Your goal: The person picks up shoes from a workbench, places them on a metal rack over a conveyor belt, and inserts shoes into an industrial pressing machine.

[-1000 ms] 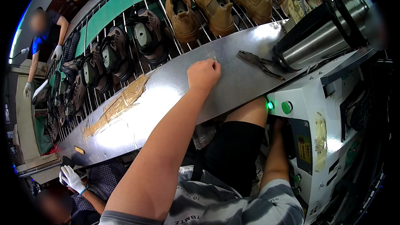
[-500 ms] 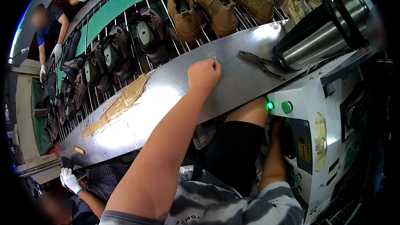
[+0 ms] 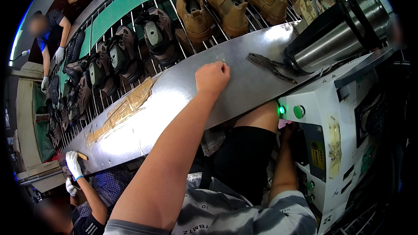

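Observation:
My left hand (image 3: pixel 212 77) rests closed on the bare metal worktop (image 3: pixel 248 85). Its fingers curl under, so whatever they hold, if anything, is hidden. Worn pliers (image 3: pixel 272 67) lie to its right with their handles spread. My right arm reaches up beside the white machine (image 3: pixel 324 87), and the right hand (image 3: pixel 287 131) is a dark shape near the machine's front, its fingers not readable. A small pink patch (image 3: pixel 284 124) shows by that hand; its kind is unclear. Just above it on the machine are a lit green lamp (image 3: pixel 282 109) and a green button (image 3: pixel 299 112).
Tan boots (image 3: pixel 194 15) and grey-brown shoes (image 3: pixel 157 35) stand on a metal-bar rack (image 3: pixel 183 48) beyond the worktop. A steel flask-like container (image 3: pixel 335 35) leans at the right. Taped cardboard (image 3: pixel 124 106) covers part of the worktop. Gloved co-workers are at the left, one hand (image 3: pixel 73 164) at the worktop's end.
The lower-left co-worker's gloved hand has moved up to the worktop's end, beside a small yellow-handled thing. A pink patch now shows by my right hand. My left hand has stayed put.

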Motion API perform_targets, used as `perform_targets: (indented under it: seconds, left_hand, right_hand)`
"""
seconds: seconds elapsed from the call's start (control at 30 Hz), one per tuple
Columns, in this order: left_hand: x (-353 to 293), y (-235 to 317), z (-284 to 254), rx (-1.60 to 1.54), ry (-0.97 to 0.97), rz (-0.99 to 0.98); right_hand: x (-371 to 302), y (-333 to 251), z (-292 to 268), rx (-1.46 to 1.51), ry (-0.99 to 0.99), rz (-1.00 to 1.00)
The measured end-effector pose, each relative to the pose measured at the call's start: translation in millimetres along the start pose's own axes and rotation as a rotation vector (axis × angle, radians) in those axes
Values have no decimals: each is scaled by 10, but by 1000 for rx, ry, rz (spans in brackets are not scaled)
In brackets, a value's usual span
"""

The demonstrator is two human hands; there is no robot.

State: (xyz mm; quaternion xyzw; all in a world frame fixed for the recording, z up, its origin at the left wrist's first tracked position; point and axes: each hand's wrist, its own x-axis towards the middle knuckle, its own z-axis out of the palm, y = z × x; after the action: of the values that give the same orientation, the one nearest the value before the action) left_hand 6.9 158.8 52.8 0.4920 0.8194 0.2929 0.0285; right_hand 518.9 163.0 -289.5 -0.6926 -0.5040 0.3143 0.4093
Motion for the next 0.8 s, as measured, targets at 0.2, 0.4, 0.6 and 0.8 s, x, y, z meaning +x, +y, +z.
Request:
perform_targets:
  seconds: [0.2, 0.4, 0.6, 0.8]
  left_hand:
    - [-10, 14, -33, -14, 6, -5]
    - [-18, -10, -14, -3, 32, 14]
    - [-31, -23, -38, 11, 35, 1]
    - [-27, -3, -58, 4, 41, 17]
  right_hand:
    - [66, 135, 21, 532, 25, 159]
    - [41, -169, 67, -36, 55, 68]
    - [-132, -1149, 179, -89, 70, 104]
    - [-149, -1155, 102, -78, 120, 266]
